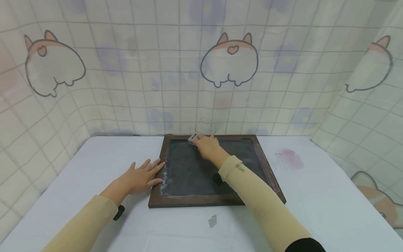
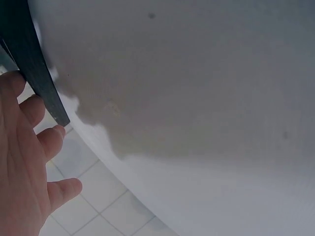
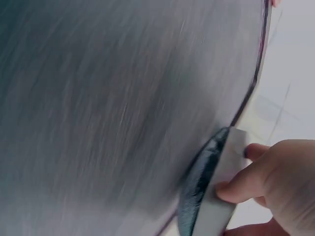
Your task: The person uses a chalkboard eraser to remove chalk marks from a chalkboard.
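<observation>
A small blackboard (image 1: pixel 192 171) in a brown wooden frame (image 1: pixel 195 201) lies on the table, with chalk dust along its left side. Near its far edge, left of centre, my right hand (image 1: pixel 207 146) grips a chalkboard eraser (image 1: pixel 191 139). In the right wrist view the eraser (image 3: pixel 224 169) shows a pale back and dark felt against the board, thumb and fingers around the back. My left hand (image 1: pixel 138 176) rests with spread fingers at the board's left frame, its fingertips on the wood. The left wrist view shows that hand (image 2: pixel 24 162) beside the dark frame edge (image 2: pixel 42 73).
The table's white cover (image 1: pixel 116 154) extends around the board. A pink stain (image 1: pixel 289 158) marks it on the right, and a grey patch (image 1: pixel 212 221) lies in front of the board. A checked curtain (image 1: pixel 176 87) with dog drawings hangs behind and at both sides.
</observation>
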### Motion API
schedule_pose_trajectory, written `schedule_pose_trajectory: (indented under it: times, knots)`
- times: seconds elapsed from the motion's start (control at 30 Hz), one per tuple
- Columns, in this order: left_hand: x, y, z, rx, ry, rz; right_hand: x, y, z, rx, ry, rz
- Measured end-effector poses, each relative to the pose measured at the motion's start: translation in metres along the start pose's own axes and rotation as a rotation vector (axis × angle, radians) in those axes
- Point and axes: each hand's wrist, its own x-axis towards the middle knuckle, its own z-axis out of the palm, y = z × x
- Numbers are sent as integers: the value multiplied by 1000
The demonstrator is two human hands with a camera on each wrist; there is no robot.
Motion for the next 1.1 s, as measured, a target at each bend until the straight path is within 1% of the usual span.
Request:
schedule_pose_trajectory:
  times: [0.17, 0.4, 0.5, 0.57, 0.67, 0.7, 0.77, 0.9, 1.0, 1.1]
  knots:
    - [1, 1, 2, 9, 12, -3, -14, 29, -1, 14, -27, 35]
    - [2, 2, 2, 12, 17, 5, -46, 82, 6, 142, -33, 59]
    - [3, 2, 1, 18, 24, 6, -59, 104, 7, 170, -35, 80]
    - [4, 3, 1, 19, 27, 5, -66, 116, 8, 203, -38, 98]
    - [3, 3, 0, 17, 25, 4, -72, 127, 11, 265, -36, 100]
    - [2, 3, 0, 13, 24, 3, -74, 129, 12, 290, -37, 101]
    - [1, 2, 1, 12, 22, 4, -75, 130, 15, 304, -35, 93]
    - [1, 0, 3, 9, 18, -3, -74, 121, 21, 291, -18, 70]
    - [2, -1, 6, 2, 16, -9, -74, 104, 21, 283, 2, 23]
    - [3, -1, 7, -8, 15, -7, -78, 80, 19, 268, 20, -64]
